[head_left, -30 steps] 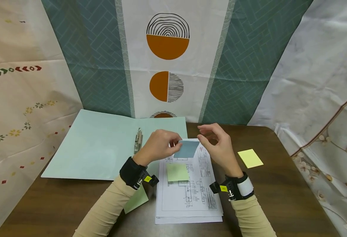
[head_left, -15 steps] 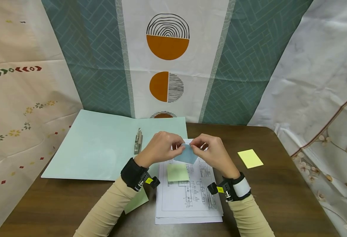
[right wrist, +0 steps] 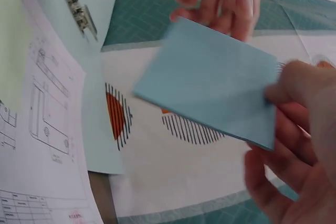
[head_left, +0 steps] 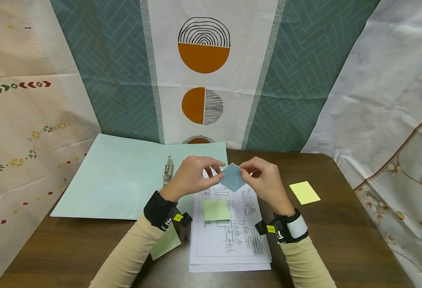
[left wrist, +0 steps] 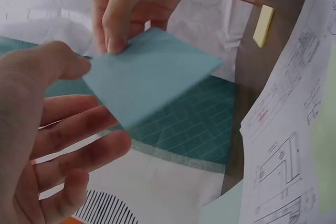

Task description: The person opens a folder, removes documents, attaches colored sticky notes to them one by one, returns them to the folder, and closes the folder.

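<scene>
A blue sticky note (head_left: 233,177) is held above the printed drawings (head_left: 232,240), turned corner-up in the head view. My right hand (head_left: 263,180) pinches it at one corner; the right wrist view shows the thumb on the face of the note (right wrist: 210,85) and fingers behind. My left hand (head_left: 194,176) stands at the note's opposite side with fingers spread. In the left wrist view its thumb and fingertips are close to the note's edge (left wrist: 152,77); whether they touch it I cannot tell. A pale green sticky note (head_left: 216,210) lies on the top drawing.
Behind the left hand lies an open light-green folder (head_left: 117,176) with a metal clip (head_left: 168,171). A yellow sticky note (head_left: 305,192) is on the table's right side. Another green note (head_left: 165,244) lies partly under the left forearm. Patterned cloths hang behind the table.
The right hand has come in, taken hold of the blue note and turned it corner-up. The left hand, which pinched it earlier, has let go and spread its fingers.
</scene>
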A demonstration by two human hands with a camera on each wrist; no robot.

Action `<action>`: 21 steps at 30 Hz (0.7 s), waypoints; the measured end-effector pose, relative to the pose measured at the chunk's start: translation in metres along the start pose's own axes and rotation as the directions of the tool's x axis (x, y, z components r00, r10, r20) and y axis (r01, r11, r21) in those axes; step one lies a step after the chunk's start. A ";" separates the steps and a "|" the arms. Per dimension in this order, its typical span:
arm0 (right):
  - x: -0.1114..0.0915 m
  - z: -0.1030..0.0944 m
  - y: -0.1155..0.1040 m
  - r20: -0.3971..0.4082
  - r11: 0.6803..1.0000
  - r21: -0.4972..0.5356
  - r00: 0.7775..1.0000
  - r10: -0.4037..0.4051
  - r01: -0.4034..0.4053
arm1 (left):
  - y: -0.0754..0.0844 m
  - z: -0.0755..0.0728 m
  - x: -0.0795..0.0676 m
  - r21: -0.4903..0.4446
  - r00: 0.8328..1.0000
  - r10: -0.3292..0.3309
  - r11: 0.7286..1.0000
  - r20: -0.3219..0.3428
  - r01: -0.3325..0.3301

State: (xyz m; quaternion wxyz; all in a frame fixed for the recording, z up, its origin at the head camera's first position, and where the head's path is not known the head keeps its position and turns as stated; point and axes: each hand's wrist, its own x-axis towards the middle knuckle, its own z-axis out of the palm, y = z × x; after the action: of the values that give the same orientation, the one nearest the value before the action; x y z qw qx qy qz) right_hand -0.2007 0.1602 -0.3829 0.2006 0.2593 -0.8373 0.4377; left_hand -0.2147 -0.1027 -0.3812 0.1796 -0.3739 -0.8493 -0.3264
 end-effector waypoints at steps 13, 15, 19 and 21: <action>0.003 -0.003 0.001 -0.220 0.973 0.218 0.967 0.130 -0.081 | -0.002 -0.006 0.001 -0.142 0.995 -0.070 0.988 -0.077 0.058; 0.003 -0.001 0.000 -0.213 0.967 0.243 0.968 0.130 -0.076 | 0.000 -0.004 0.002 -0.153 0.995 -0.074 0.986 -0.072 0.063; 0.003 0.004 0.000 -0.174 0.959 0.275 0.978 0.119 -0.068 | 0.003 0.000 0.003 -0.163 0.997 -0.065 0.985 -0.043 0.058; 0.003 0.006 0.000 -0.156 0.957 0.283 0.981 0.112 -0.064 | 0.003 0.002 0.003 -0.157 0.998 -0.053 0.987 -0.039 0.046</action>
State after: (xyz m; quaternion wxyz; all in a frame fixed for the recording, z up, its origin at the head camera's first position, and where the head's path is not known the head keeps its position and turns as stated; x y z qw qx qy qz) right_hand -0.2037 0.1543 -0.3847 0.2132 0.2088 -0.7584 0.5795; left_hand -0.2144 -0.0982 -0.3792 0.1598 -0.3584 -0.8263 -0.4041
